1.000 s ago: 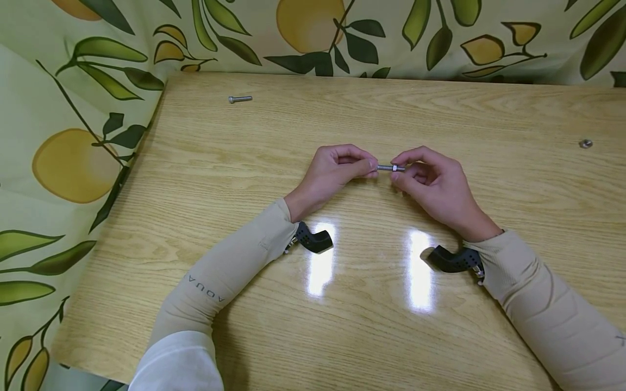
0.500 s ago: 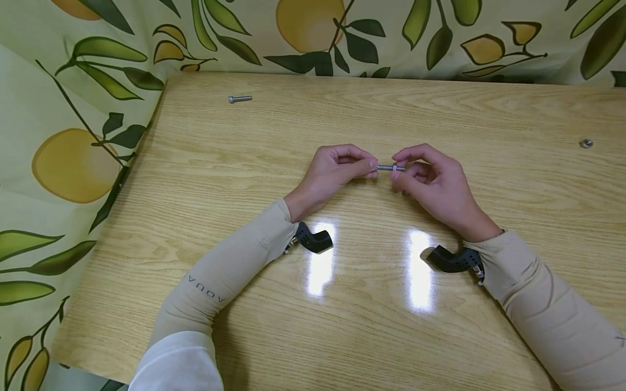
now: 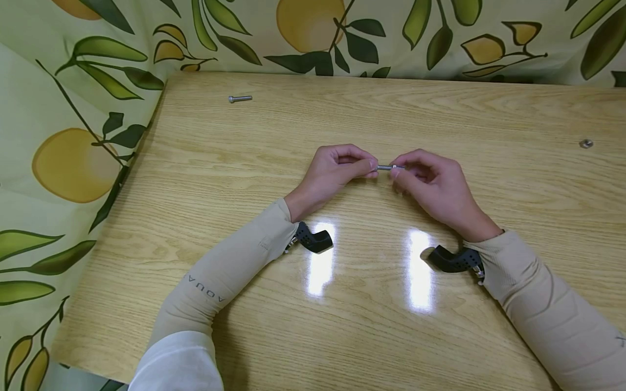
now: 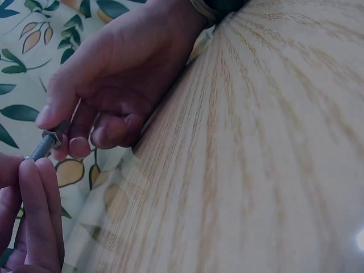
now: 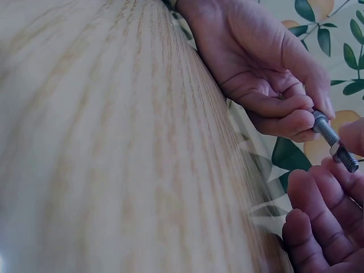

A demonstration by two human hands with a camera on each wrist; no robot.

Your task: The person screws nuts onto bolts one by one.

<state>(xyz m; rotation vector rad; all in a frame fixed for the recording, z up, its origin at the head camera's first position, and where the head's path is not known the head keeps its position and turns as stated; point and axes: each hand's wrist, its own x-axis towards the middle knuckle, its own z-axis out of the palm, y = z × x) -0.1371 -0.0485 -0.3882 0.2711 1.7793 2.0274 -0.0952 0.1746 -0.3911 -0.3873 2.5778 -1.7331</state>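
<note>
My left hand (image 3: 337,169) pinches a metal bolt (image 3: 385,168) by its head, between thumb and fingers. The bolt lies roughly level above the table and points toward my right hand (image 3: 434,184). A hex nut (image 5: 335,150) sits on the threaded shank near the tip, which sticks out past it in the right wrist view. Thumb and index finger of my right hand pinch the nut; its other fingers are loosely bent. In the left wrist view the nut (image 4: 52,136) shows beside the right thumb, and left fingers partly cover the bolt's head.
Another bolt (image 3: 240,99) lies at the back left of the wooden table (image 3: 274,320). A loose nut (image 3: 586,144) rests far right. A patterned cloth (image 3: 88,163) hangs along the left and back edges. Dark wrist mounts (image 3: 313,239) hang under both forearms.
The right thumb and fingers spread slightly apart around the nut half a second ago and have now closed in on it. The left hand and bolt stay in place.
</note>
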